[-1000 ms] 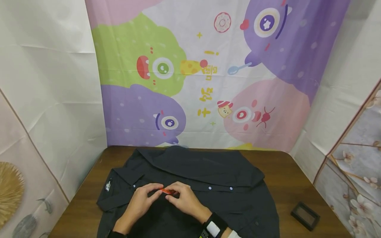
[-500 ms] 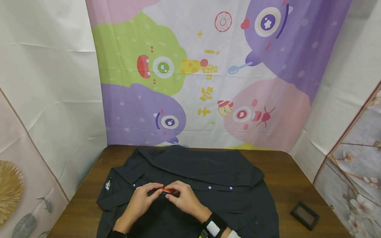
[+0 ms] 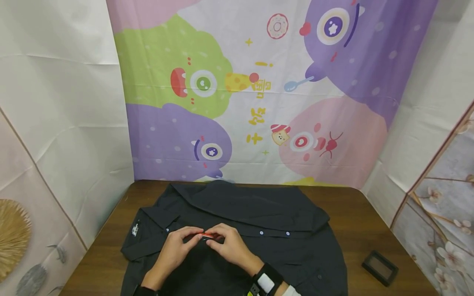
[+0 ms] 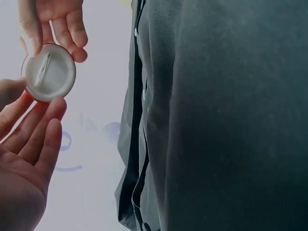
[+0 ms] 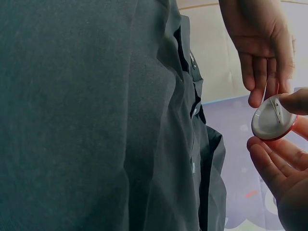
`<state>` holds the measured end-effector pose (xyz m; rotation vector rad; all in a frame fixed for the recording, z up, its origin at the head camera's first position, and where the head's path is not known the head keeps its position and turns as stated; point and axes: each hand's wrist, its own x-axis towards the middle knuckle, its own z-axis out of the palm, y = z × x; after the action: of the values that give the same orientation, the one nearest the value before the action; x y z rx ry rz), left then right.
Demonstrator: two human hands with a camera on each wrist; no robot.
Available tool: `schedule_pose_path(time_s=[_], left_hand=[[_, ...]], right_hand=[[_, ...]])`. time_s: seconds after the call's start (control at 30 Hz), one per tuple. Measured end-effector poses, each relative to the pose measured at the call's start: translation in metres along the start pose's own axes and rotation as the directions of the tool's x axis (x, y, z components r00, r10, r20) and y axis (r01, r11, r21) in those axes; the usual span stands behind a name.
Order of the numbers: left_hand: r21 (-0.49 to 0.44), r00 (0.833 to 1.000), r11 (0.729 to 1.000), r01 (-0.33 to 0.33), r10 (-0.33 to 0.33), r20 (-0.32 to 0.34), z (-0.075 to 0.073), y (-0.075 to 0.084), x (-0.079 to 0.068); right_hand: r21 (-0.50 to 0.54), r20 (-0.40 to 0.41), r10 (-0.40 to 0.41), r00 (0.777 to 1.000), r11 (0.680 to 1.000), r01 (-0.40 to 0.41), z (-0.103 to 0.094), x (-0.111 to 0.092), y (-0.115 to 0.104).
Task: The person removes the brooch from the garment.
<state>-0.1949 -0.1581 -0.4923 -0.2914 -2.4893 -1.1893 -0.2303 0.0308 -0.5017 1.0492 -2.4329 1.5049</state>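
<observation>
Both hands hold a round pin-back button badge [image 3: 207, 236] between them over a black shirt [image 3: 222, 279]. My left hand [image 3: 177, 248] pinches its left edge with thumb and fingers. On the opposite edge, the thumb and fingers of my right hand [image 3: 234, 247] pinch it too. In the left wrist view the badge [image 4: 50, 72] shows its white back, a metal pin across it and a red rim. The right wrist view shows the same badge [image 5: 273, 118] with its back tilted; its front face is hidden.
The shirt lies spread on a brown wooden table [image 3: 100, 255], its collar and light buttons visible. A small black frame-like box [image 3: 379, 268] sits at the table's right. A cartoon-printed cloth [image 3: 252, 102] hangs behind the table.
Both hands stay almost in place above the shirt. The badge between the fingers tilts slightly, so its visible red edge looks different.
</observation>
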Motion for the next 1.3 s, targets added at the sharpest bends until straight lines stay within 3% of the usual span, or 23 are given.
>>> schedule_pose_path(time_s=[0.27,0.47,0.8,1.07,1.3], left_hand=[[0.008,0.998,0.998,-0.055,0.056,-0.039,0.001,0.0,0.0],[-0.007,0.997,0.999,-0.043,0.043,-0.06,0.003,-0.002,-0.006],[0.005,0.995,0.998,-0.067,0.067,-0.073,0.0,0.0,0.001],[-0.032,0.997,0.999,-0.036,0.034,-0.075,0.0,0.0,-0.002],[-0.028,0.995,0.997,-0.067,0.064,-0.082,0.0,-0.001,0.0]], right_hand=[[0.011,-0.02,0.0,1.0,1.0,0.0,-0.002,0.0,-0.001],[0.037,-0.01,0.027,1.0,0.999,-0.026,0.0,-0.003,-0.004],[0.023,-0.044,-0.002,0.999,1.0,0.003,-0.004,0.003,-0.021],[0.013,-0.07,-0.001,0.998,1.0,0.002,0.0,0.003,-0.009],[0.013,-0.094,-0.013,0.995,1.0,0.015,0.001,0.004,-0.006]])
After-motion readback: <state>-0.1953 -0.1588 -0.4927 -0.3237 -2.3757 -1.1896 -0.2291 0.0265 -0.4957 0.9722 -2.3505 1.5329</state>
